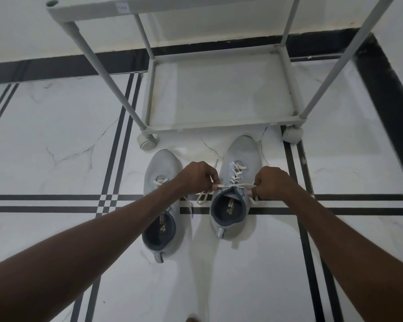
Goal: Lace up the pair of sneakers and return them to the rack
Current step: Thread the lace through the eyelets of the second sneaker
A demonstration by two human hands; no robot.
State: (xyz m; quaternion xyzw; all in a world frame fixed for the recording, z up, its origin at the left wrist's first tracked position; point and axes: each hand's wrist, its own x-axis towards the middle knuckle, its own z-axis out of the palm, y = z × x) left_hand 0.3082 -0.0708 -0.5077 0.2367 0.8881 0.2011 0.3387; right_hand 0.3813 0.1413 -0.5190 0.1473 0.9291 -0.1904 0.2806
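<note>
Your view is dim and grey, lit softly from above with no glare. Your arms throw faint, soft-edged shadows on the floor point(56, 140) near the sneakers point(236, 189). The wide lens bows the rack point(221, 126) posts and floor lines outward toward the edges. Detail is slightly soft throughout, blurrier at the corners.

Knit-mesh sneakers point(236, 182), glossy marble floor point(56, 140)

Place: a home, likely an entry or hallway corner.
Floor: white marble-look tiles point(56, 140) with black stripe inlays.
Wall: pale, above a black skirting point(56, 63).
Furniture: wheeled shoe rack point(219, 127), sneakers point(239, 189) beside it.
</note>
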